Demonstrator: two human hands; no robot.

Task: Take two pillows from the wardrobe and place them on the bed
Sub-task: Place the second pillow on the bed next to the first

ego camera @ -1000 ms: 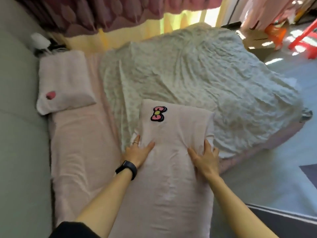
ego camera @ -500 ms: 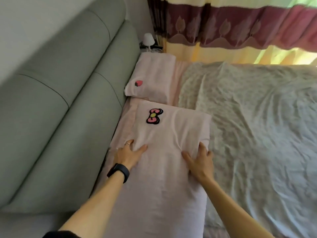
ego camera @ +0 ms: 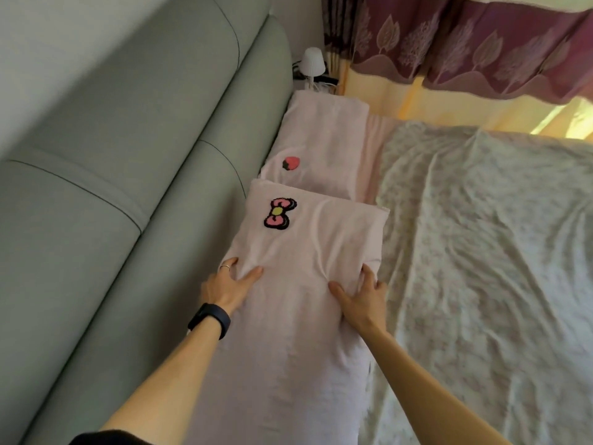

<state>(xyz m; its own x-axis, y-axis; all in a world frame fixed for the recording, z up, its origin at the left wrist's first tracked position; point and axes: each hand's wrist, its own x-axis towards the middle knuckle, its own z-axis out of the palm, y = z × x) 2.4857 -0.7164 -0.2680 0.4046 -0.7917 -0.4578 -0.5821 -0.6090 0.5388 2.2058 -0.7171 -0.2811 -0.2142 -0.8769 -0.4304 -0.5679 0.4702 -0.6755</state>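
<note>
A pale pink pillow with a bow patch [ego camera: 321, 232] lies on the bed [ego camera: 321, 364] against the headboard side. My left hand [ego camera: 229, 284] grips its near left corner, and my right hand [ego camera: 361, 292] grips its near right corner, the cloth bunched under the fingers. Just beyond it lies a second pink pillow with a strawberry patch [ego camera: 324, 142], its near edge touching the first one. The wardrobe is out of view.
A grey-green padded headboard [ego camera: 122, 162] runs along the left. A crumpled pale floral blanket [ego camera: 481, 252] covers the right of the bed. A small white lamp [ego camera: 313, 64] stands in the far corner, under maroon and yellow curtains [ego camera: 465, 59].
Both hands have carried the bow pillow from the blanket toward the headboard, up against the strawberry pillow. My view has turned left toward the headboard.
</note>
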